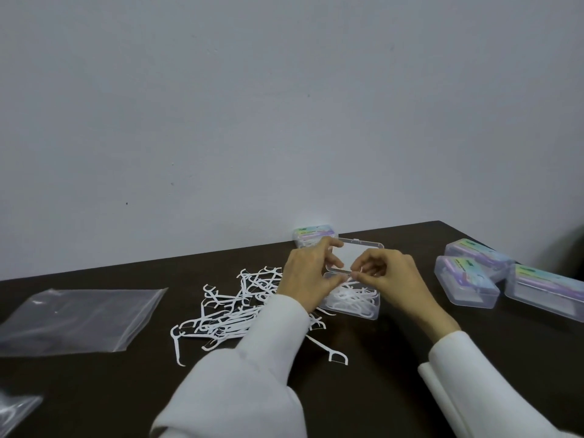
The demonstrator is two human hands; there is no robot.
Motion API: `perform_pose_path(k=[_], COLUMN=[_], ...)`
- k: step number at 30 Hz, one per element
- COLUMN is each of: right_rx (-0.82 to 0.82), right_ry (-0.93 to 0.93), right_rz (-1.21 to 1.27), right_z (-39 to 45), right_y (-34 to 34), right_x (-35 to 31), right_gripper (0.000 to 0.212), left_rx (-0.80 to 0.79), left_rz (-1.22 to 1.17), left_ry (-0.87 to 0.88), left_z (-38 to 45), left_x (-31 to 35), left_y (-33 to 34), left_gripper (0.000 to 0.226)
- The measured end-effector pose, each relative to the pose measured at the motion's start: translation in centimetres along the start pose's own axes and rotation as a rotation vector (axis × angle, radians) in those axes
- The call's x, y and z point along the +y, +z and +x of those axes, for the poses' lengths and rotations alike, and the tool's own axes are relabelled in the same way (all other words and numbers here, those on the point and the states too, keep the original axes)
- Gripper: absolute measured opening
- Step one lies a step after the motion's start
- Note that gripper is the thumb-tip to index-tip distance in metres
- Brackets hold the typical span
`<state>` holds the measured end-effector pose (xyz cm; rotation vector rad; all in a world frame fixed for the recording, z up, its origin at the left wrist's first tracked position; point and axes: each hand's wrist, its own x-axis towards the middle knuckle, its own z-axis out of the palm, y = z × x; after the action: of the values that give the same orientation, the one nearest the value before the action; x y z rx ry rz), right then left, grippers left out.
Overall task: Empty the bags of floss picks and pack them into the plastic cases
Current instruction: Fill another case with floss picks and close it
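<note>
At the centre of the frame a person works over an open plastic case (pixel 350 303), its base partly filled with white floss picks and its clear lid (pixel 360 252) flipped back toward the wall. The left hand (pixel 308 279) curls its fingers around the left side of the case at the hinge, and the right hand (pixel 388 276) pinches something small and white just above the base, apparently a pick being set in. The job looks well underway but far from finished: three closed, labelled cases (pixel 467 286) sit at the right of the frame and another (pixel 311 236) stands against the wall behind the hands, all seemingly filled. A loose pile of floss picks (pixel 234 308) lies spread left of centre on the dark table (pixel 94 390), waiting to be packed. An emptied clear bag (pixel 79 320) lies flat at the left, and the corner of another bag (pixel 14 412) shows at the lower left edge; its contents cannot be made out.
</note>
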<state>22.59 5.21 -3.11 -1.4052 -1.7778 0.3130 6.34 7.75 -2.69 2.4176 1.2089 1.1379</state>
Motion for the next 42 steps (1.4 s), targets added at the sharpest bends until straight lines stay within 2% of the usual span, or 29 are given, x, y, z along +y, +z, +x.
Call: perform_pose_path(k=[3,6,10,14,18,22,25,30,36,39,42], right_rx=[-0.077,-0.109,-0.163,-0.178,-0.195,-0.239,-0.218,-0.204,-0.100,-0.155,-0.305], right_ry=[-0.014,-0.038,-0.030,-0.036,-0.014,0.025,0.013,0.001,-0.118,-0.214,-0.297], right_rz=[-0.246,-0.365,-0.553,-0.663,-0.609,-0.578,-0.571,-0.577,-0.527,-0.414,-0.316], right_z=[0.0,0.0,-0.2,-0.4,-0.4,-0.4,-0.5,-0.6,-0.6,-0.8,-1.2], right_y=[0.3,0.5,0.6,0.4,0.3,0.4,0.6,0.4,0.5,0.9,1.2], right_x=[0.6,0.5,-0.1,-0.5,-0.7,-0.8,-0.8,-1.2,-1.9,-2.9,-4.2], right_gripper=[0.020,0.004,0.026,0.023,0.014,0.016,0.014,0.022,0.018,0.013,0.008], left_rx=[0.033,0.015,0.020,0.030,0.033,0.031,0.025,0.030,-0.005,-0.038,-0.078], left_rz=[-0.027,-0.074,-0.107,-0.116,-0.124,-0.121,-0.123,-0.133,-0.140,-0.139,-0.112], left_ry=[-0.053,-0.087,-0.108,-0.138,-0.155,-0.168,-0.185,-0.195,-0.212,-0.221,-0.237], left_z=[-0.2,-0.5,-1.1,-1.9,-2.7,-3.2,-3.5,-3.8,-4.7,-5.6,-6.8], left_x=[-0.2,-0.6,-1.3,-2.2,-2.5,-2.7,-2.7,-2.9,-3.3,-3.7,-4.6], left_y=[-0.4,-0.9,-1.8,-2.5,-3.3,-3.8,-4.1,-4.4,-5.2,-6.2,-7.6], left_gripper=[0.032,0.029,0.029,0.030,0.030,0.030,0.029,0.027,0.024,0.024,0.023])
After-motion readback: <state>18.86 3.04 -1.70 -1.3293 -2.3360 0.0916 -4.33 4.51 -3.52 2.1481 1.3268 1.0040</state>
